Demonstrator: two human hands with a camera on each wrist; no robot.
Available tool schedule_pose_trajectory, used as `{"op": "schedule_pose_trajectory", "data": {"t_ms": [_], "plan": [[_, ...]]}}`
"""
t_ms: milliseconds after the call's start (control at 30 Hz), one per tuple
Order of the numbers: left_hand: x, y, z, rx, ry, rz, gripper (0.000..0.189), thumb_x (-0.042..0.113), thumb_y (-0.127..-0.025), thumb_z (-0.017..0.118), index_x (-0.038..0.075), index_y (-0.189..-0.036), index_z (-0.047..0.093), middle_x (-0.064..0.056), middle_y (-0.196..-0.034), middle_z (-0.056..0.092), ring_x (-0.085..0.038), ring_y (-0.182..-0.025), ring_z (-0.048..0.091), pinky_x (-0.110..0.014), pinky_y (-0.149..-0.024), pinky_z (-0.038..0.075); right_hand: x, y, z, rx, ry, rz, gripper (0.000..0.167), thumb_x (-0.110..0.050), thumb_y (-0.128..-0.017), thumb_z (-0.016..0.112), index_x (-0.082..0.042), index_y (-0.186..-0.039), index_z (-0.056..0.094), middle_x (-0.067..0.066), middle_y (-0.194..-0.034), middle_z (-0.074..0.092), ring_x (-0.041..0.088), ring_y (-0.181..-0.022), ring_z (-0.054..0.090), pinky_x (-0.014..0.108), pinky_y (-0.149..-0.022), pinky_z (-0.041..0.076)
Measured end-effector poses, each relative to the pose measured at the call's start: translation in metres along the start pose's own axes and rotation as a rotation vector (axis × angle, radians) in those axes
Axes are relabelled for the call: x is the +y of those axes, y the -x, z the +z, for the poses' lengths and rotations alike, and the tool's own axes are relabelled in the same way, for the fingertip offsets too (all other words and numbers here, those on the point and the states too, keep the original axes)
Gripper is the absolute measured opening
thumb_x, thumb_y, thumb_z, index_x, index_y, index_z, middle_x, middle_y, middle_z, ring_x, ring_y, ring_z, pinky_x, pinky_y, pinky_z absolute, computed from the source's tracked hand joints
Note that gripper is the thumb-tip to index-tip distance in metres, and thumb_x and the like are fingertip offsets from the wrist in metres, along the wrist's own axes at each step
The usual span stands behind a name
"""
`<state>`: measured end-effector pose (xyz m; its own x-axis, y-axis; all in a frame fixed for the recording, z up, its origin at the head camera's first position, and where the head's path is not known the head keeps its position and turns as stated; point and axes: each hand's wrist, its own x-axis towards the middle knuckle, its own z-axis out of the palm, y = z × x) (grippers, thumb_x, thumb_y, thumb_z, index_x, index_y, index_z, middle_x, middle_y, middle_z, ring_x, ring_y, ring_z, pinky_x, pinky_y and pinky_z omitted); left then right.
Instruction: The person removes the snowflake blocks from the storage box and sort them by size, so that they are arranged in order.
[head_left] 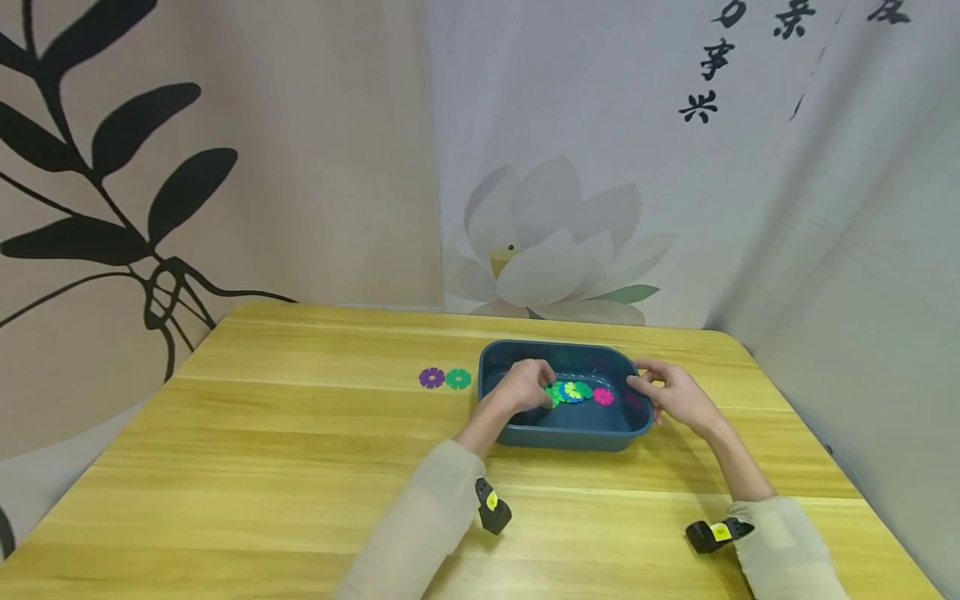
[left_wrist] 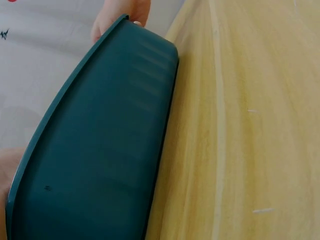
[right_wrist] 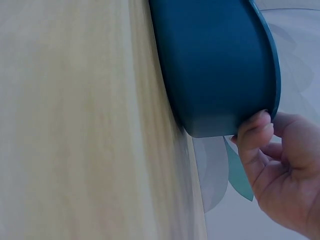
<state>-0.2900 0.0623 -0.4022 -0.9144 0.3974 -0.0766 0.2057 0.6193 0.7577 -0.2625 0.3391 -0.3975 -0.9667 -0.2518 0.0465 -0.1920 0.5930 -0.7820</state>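
From the head, looks forward and down over the table [head_left: 262, 467], far enough back to take in the whole tray [head_left: 562, 440] and the cloth backdrop [head_left: 337, 167] behind. From the left wrist, looks low and close along the tray's outer wall, rolled sideways, with the table at right. From the right wrist, looks just as low and near, rolled the opposite way, with the table at left. Shares tray and right hand [head_left: 678, 398] across all 3 views; repeats the printed green leaf [head_left: 630, 294] in 2, head and right wrist.
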Motion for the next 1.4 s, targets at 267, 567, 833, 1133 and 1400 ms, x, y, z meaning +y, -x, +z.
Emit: {"op": "schedule_pose_trajectory", "data": {"t_ms": [267, 567, 833, 1133, 1400], "plan": [[0.003, 0.003, 0.001, -0.015, -0.081, -0.084, 0.04, 0.012, -0.081, 0.087, 0.006, -0.114, 0.064, -0.008, -0.117, 0.063, -0.026, -0.112, 0.058, -0.039, -0.091, 0.052, -0.001, 0.001, -0.001, 0.003, 0.008, -0.005, 0.055, -0.02, -0.103, 0.06, 0.013, -0.143, 0.041, 0.022, -0.099, 0.059, 0.024, -0.046, 0.054, 0.038, -0.046, 0.05], [0.001, 0.003, -0.002, 0.013, -0.003, -0.041, 0.017, 0.007, -0.084, 0.082, 0.005, -0.096, 0.07, -0.003, -0.098, 0.066, -0.018, -0.088, 0.06, -0.036, -0.083, 0.054, -0.002, -0.001, 0.0, 0.004, 0.005, -0.006, 0.053, -0.018, -0.103, 0.06, 0.014, -0.143, 0.041, 0.022, -0.1, 0.058, 0.02, -0.046, 0.054, 0.038, -0.046, 0.05], [0.002, 0.005, -0.004, 0.059, 0.067, 0.104, 0.008, 0.007, -0.092, 0.074, 0.007, -0.098, 0.068, 0.0, -0.085, 0.062, -0.014, -0.078, 0.056, -0.029, -0.071, 0.05, 0.001, -0.001, 0.0, 0.005, 0.002, 0.002, 0.053, -0.018, -0.103, 0.06, 0.012, -0.143, 0.042, 0.024, -0.097, 0.058, 0.022, -0.046, 0.054, 0.039, -0.046, 0.05], [0.006, 0.018, -0.018, 0.123, 0.138, 0.192, 0.009, 0.004, -0.096, 0.065, 0.006, -0.105, 0.066, -0.004, -0.091, 0.065, -0.017, -0.081, 0.059, -0.027, -0.066, 0.05, 0.001, -0.001, 0.0, 0.003, -0.008, -0.007, 0.054, -0.018, -0.103, 0.06, 0.013, -0.143, 0.042, 0.023, -0.097, 0.058, 0.021, -0.046, 0.053, 0.04, -0.046, 0.051], [0.002, 0.03, -0.038, 0.148, 0.223, 0.236, 0.017, 0.003, -0.096, 0.062, 0.002, -0.113, 0.063, -0.009, -0.096, 0.063, -0.029, -0.081, 0.067, -0.027, -0.064, 0.053, 0.0, 0.0, 0.0, 0.001, -0.012, -0.014, 0.055, -0.019, -0.103, 0.061, 0.013, -0.143, 0.041, 0.021, -0.093, 0.057, 0.02, -0.045, 0.053, 0.04, -0.046, 0.05]]}}
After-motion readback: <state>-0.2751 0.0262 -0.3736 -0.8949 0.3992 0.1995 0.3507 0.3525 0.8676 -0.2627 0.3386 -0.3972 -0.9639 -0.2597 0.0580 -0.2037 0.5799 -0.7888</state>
